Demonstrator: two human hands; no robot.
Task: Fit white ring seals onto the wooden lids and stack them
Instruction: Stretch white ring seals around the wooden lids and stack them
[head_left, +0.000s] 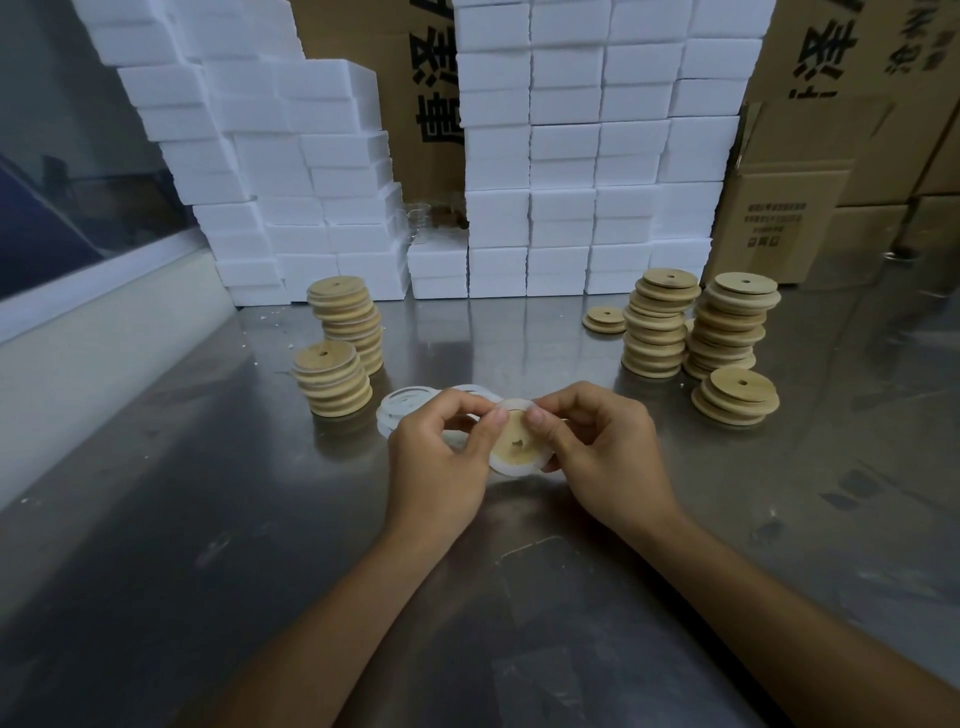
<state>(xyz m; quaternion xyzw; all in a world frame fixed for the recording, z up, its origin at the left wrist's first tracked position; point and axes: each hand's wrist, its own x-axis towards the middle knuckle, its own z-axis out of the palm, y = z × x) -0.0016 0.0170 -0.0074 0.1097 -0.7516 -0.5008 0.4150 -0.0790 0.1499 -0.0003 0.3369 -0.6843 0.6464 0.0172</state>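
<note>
Hands together over the steel table (208, 519): left hand (441, 462) and right hand (597, 447) both pinching one wooden lid (517, 441), thumbs pressed to its top edge, a white ring seal (511, 467) wrapped round its rim. Just behind, loose ring seals (402, 408) lying flat. Farther left, two lid stacks (337, 343); farther right, more stacks (701, 332). At the back, white foam blocks (571, 156) and cardboard cartons (831, 156).

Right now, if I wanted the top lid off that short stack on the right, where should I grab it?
Probably pinch the top lid by its rim on opposite edges, coming from above. It lies flat, overhanging the short stack slightly, with the table free in front.
</note>
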